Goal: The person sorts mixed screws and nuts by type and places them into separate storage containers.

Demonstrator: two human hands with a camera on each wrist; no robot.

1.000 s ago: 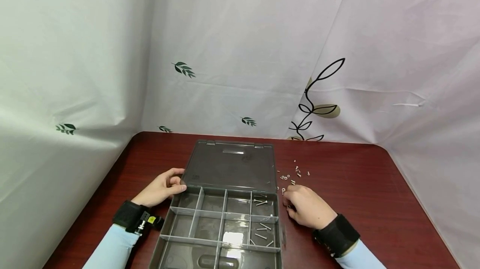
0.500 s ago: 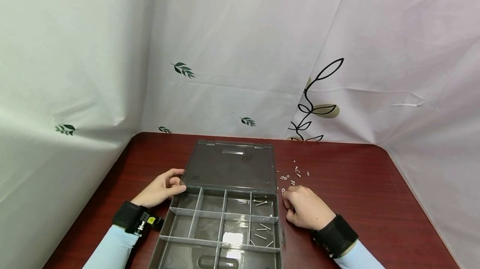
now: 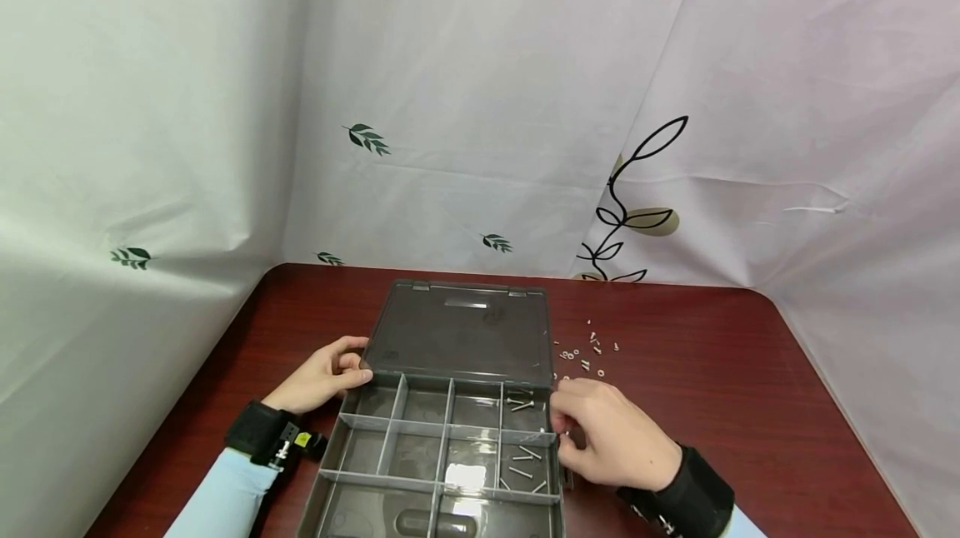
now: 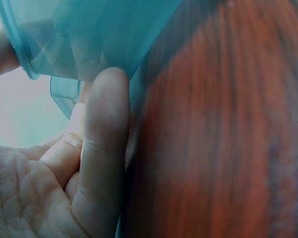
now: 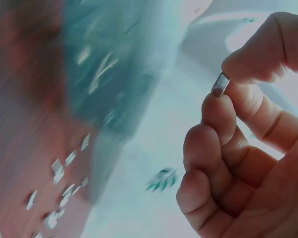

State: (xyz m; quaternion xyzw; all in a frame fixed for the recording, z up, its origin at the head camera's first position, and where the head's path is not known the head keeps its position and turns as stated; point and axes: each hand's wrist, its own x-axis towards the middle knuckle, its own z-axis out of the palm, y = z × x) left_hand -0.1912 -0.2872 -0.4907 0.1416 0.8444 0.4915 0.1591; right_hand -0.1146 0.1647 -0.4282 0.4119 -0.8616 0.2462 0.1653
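Note:
A grey see-through compartment box stands on the table with its lid folded back. My left hand grips the box at its left side near the hinge, thumb against the outer wall in the left wrist view. My right hand is at the box's right rim. In the right wrist view its thumb and index finger pinch a small silver nut, the other fingers curled in. Loose screws lie in the two upper right compartments.
Small nuts and short screws are scattered on the dark red table, right of the lid. A pale curtain with leaf prints hangs behind and at both sides.
My right hand has moved left from the scattered hardware to the box's right rim, carrying the nut. A nut it covered before now shows on the table. The left hand stays put.

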